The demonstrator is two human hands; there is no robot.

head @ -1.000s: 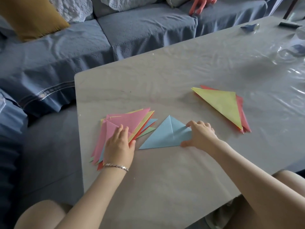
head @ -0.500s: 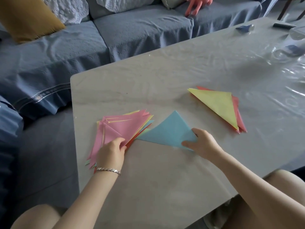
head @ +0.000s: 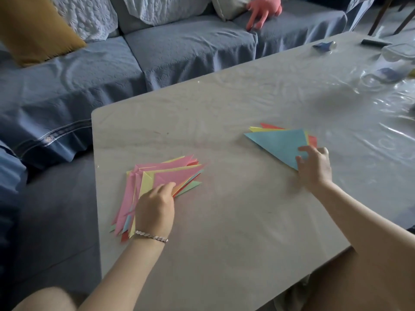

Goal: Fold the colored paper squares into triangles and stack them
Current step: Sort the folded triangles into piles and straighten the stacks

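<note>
Pinching near corner of blue triangle [head: 278,142] with right grip [head: 314,167], laying it on folded stack [head: 312,140], right of centre; squaring edges before releasing. Clutching paper pile [head: 175,173], lower left, with left grip [head: 155,209].

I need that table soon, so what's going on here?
A person is working through colored paper at the table. Their right hand holds a blue triangle by its near corner, lying on top of a small stack of folded triangles with yellow and red edges showing. Their left hand grips a fanned pile of colored paper, pink sheet uppermost, near the table's left edge. That pile looks thick, so plenty seems left.
</note>
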